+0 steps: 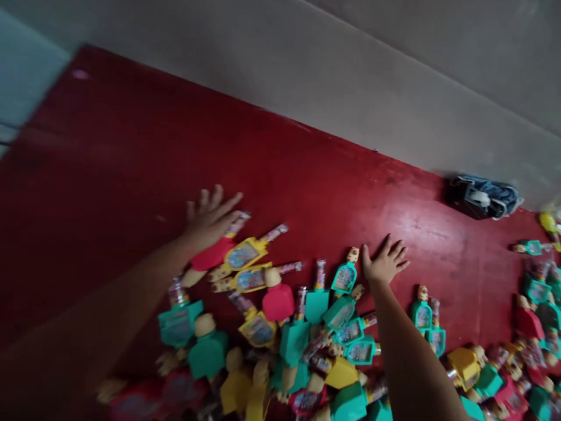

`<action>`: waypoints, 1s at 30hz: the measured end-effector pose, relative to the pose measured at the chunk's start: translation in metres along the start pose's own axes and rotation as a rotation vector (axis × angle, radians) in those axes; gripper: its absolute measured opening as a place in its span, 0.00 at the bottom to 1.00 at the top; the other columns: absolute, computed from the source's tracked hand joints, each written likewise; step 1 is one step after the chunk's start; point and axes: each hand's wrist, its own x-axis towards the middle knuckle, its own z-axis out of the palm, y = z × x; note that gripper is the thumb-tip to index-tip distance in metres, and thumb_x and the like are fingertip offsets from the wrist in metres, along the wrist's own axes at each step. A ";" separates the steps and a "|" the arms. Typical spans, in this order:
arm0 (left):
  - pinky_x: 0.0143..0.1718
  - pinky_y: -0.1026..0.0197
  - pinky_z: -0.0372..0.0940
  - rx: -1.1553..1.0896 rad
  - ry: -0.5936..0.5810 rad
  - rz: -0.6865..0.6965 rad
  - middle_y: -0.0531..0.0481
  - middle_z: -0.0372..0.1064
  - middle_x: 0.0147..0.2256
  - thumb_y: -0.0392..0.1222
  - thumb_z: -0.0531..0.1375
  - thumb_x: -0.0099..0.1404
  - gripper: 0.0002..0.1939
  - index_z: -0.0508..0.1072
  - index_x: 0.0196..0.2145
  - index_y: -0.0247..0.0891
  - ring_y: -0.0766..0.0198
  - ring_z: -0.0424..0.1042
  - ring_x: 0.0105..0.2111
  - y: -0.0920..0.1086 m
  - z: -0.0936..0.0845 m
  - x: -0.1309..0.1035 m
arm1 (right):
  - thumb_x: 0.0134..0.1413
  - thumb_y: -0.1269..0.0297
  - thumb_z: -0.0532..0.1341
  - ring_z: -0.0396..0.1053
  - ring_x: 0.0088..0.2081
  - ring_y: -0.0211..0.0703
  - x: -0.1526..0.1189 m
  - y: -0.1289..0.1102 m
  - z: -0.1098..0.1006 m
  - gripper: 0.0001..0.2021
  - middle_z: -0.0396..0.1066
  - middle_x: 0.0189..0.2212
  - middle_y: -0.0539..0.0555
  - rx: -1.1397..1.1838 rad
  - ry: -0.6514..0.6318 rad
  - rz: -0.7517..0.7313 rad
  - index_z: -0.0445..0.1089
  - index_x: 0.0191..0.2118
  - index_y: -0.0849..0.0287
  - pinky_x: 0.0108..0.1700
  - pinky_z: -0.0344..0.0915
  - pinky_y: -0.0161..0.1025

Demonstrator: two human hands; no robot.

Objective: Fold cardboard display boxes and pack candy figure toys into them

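My left hand [209, 221] is open with its fingers spread, over the red tabletop [131, 152]. It is at the upper edge of a red plastic toy [213, 255] with a wrapped candy tube as its handle; I cannot tell whether it touches it. A yellow toy [243, 255] of the same kind, with a windowed front, lies beside that one. Further right, my right hand [385, 261] is open too, fingers fanned, with nothing in it. Close by its thumb lies a green toy [344, 278] with an animal-head top. Several more green, yellow and red ones lie between my forearms.
More toys [464, 367] are heaped along the near edge and at the right. A dark box [473, 202] with blue cloth in it stands against the grey wall [350, 76]. A yellow item [547, 223] lies at the far right.
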 end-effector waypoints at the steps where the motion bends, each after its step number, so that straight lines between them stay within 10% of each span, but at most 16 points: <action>1: 0.60 0.31 0.36 0.013 -0.030 0.026 0.44 0.29 0.67 0.58 0.31 0.69 0.35 0.54 0.63 0.36 0.41 0.31 0.65 0.002 0.012 -0.009 | 0.52 0.38 0.53 0.32 0.66 0.68 -0.001 0.000 0.000 0.44 0.36 0.66 0.69 -0.004 0.007 -0.001 0.41 0.67 0.58 0.60 0.34 0.70; 5: 0.64 0.40 0.32 0.063 -0.128 0.159 0.50 0.28 0.67 0.57 0.47 0.68 0.29 0.51 0.64 0.49 0.50 0.28 0.66 0.021 0.039 -0.058 | 0.53 0.38 0.51 0.33 0.66 0.68 -0.002 0.000 -0.001 0.43 0.35 0.66 0.69 -0.006 0.022 0.000 0.39 0.68 0.57 0.59 0.34 0.71; 15: 0.61 0.32 0.35 0.006 -0.095 0.420 0.42 0.30 0.66 0.58 0.48 0.68 0.34 0.41 0.66 0.48 0.42 0.33 0.66 0.040 0.088 -0.175 | 0.53 0.37 0.50 0.33 0.66 0.68 -0.002 0.003 -0.001 0.43 0.35 0.66 0.70 0.022 0.059 -0.017 0.39 0.68 0.58 0.60 0.34 0.71; 30: 0.61 0.39 0.48 -0.164 -0.216 0.442 0.42 0.46 0.63 0.57 0.50 0.65 0.39 0.36 0.66 0.43 0.47 0.47 0.63 0.053 0.156 -0.369 | 0.53 0.34 0.46 0.30 0.66 0.70 -0.007 -0.003 -0.010 0.44 0.32 0.66 0.71 0.147 0.085 -0.053 0.38 0.68 0.58 0.60 0.31 0.72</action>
